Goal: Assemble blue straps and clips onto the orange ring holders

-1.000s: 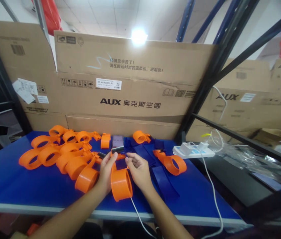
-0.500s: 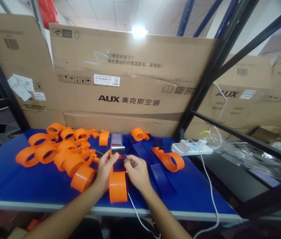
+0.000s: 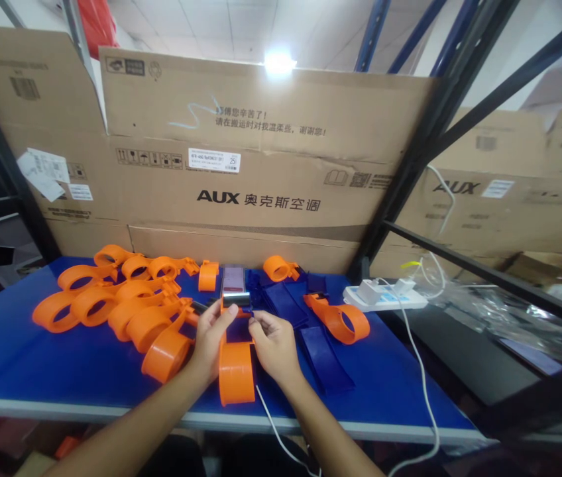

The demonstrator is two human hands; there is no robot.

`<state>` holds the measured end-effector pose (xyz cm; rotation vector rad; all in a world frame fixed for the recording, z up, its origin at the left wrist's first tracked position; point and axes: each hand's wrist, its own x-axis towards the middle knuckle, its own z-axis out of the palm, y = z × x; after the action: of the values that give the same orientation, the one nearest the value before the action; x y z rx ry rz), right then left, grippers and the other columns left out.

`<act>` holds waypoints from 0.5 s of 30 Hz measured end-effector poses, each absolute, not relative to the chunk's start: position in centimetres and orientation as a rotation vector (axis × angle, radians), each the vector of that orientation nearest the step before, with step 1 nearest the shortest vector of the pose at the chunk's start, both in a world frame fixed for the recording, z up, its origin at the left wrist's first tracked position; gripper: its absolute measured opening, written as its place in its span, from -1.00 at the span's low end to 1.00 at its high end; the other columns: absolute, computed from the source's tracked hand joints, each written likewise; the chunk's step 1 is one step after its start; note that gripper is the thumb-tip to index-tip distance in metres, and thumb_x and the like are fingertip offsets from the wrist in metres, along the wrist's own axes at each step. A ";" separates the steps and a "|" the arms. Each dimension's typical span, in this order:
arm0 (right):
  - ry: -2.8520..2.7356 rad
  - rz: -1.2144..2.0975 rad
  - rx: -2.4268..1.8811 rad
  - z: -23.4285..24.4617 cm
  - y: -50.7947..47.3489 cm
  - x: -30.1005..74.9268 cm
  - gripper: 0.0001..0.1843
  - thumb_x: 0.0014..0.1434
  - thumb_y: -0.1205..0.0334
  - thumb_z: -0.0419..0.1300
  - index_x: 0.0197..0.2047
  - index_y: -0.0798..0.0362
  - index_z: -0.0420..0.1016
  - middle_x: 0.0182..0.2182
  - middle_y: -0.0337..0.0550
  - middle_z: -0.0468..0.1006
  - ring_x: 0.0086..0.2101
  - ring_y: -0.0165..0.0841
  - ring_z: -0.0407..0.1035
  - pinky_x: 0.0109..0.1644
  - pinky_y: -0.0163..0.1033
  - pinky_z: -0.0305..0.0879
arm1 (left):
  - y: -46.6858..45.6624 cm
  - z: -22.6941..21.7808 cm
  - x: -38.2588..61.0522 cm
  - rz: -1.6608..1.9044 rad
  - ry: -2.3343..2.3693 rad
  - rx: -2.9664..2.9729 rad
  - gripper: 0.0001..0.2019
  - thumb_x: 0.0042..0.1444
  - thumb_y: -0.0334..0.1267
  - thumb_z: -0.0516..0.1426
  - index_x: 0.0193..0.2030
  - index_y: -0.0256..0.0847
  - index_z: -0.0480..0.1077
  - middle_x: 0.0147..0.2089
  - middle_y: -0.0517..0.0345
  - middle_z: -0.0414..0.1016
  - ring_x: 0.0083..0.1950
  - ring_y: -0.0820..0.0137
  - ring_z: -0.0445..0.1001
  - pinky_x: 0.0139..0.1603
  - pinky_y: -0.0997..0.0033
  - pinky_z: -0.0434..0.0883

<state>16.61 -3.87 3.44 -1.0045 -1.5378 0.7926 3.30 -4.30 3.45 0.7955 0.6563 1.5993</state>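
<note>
Both my hands meet over an orange strap loop (image 3: 236,372) lying on the blue table (image 3: 37,371). My left hand (image 3: 210,341) pinches the strap's upper end, where a small black buckle (image 3: 236,300) sits. My right hand (image 3: 274,345) has its fingers curled and pinched at the same end, just right of the buckle. The loop's round part lies between my wrists, near the table's front edge.
A heap of several orange strap loops (image 3: 112,301) lies to the left. Blue straps (image 3: 323,361), one more orange loop (image 3: 343,321) and a phone (image 3: 234,281) lie nearby. A white power strip (image 3: 385,298) with a cable sits right. Cardboard boxes (image 3: 261,179) stand behind.
The orange loop has turned from showing its opening to lying edge-on between my wrists. My hands moved slightly up toward the buckle. The view shifted a little.
</note>
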 end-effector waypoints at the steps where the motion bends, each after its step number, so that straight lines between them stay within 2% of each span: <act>1: -1.542 0.786 -1.009 3.4 -3.9 16.6 -0.73 0.20 0.19 0.12 -0.43 0.11 0.55 -0.56 -0.27 0.40 -0.50 -0.43 0.23 -0.42 -0.36 0.16 | -4.3 3.4 3.3 1.598 0.655 0.797 -0.68 -0.02 -0.12 0.40 -0.19 -0.25 0.55 -0.27 0.11 0.57 -0.25 0.36 0.53 -0.19 0.42 0.44; 7: -1.574 0.775 -1.018 3.4 -3.9 16.7 -0.71 0.22 0.18 0.10 -0.35 0.13 0.61 -0.49 -0.21 0.53 -0.46 -0.38 0.33 -0.36 -0.35 0.25 | -4.4 3.5 3.3 1.603 0.661 0.790 -0.69 -0.02 -0.13 0.40 -0.19 -0.25 0.54 -0.29 0.13 0.56 -0.26 0.37 0.52 -0.21 0.44 0.43; 15: -1.571 0.752 -1.023 3.8 -4.2 16.6 -0.70 0.23 0.20 0.10 -0.35 0.13 0.62 -0.48 -0.22 0.54 -0.44 -0.37 0.37 -0.35 -0.35 0.25 | -4.3 3.6 3.3 1.595 0.663 0.795 -0.67 -0.05 -0.11 0.41 -0.20 -0.25 0.54 -0.29 0.10 0.57 -0.26 0.34 0.54 -0.22 0.41 0.45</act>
<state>16.61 -4.18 3.80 -1.0233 -1.5708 0.7515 3.30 -4.33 3.57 0.7946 0.6635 1.5950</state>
